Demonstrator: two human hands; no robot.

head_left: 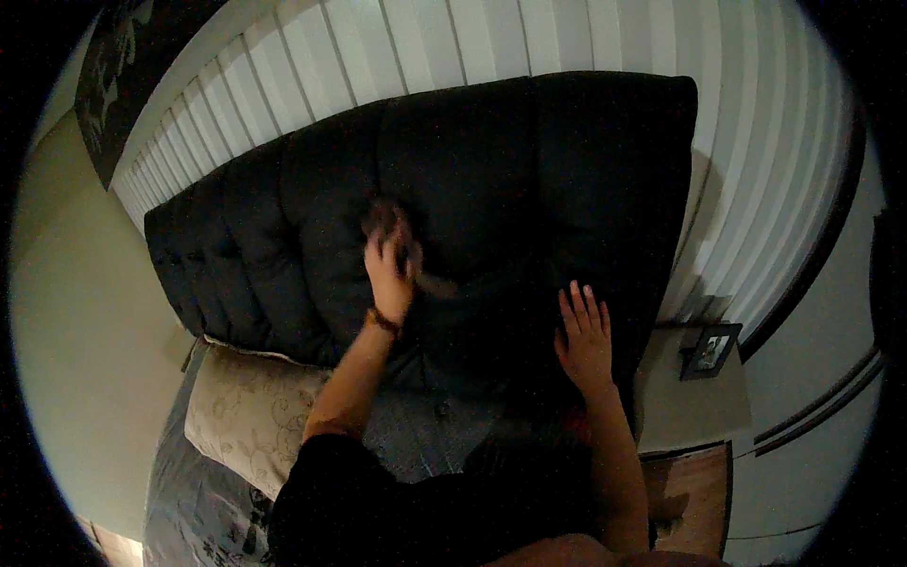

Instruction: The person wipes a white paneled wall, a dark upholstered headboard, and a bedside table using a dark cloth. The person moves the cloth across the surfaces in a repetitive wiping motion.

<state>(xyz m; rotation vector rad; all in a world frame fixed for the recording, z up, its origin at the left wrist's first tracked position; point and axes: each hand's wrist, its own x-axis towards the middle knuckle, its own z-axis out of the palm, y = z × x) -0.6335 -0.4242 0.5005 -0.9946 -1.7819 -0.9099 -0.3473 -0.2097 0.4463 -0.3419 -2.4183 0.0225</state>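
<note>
head | left fingers (388,250) around blurred item (385,212) | right fingers (580,304) spread on black headboard (472,170) | ribbed white wall (491,42) behind

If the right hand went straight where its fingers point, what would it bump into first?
More of the black padded headboard: the right hand seems to lie against it, though depth is hard to judge. Past its top edge, the white slatted wall comes next.
</note>
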